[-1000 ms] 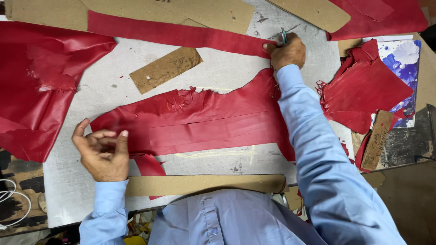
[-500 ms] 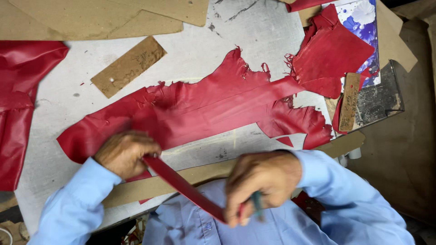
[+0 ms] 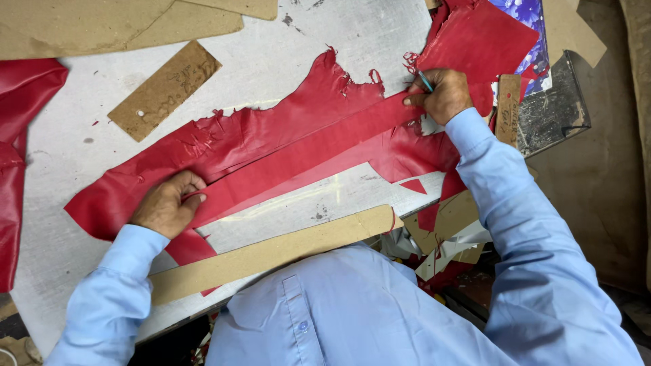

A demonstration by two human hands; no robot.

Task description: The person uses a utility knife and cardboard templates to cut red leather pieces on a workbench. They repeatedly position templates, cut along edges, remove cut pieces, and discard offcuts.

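Red leather strip [image 3: 312, 152]: lies diagonally on red hide [image 3: 271, 129], tabletop [image 3: 81, 156]; left hand [image 3: 165, 205] pinches its near end, right hand [image 3: 441, 95] clamps far end plus thin tool [image 3: 424, 80]; cardboard template [image 3: 271, 254] just below

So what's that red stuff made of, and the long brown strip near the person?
The red sheet looks like thin leather or faux leather: soft sheen, creases, ragged edges. The long tan strip looks like stiff cardboard or fibreboard: flat, matte, cleanly cut.

A long strip [image 3: 308, 156] lies on the leather hide [image 3: 271, 135], with a cardboard template [image 3: 271, 254] nearer the person.
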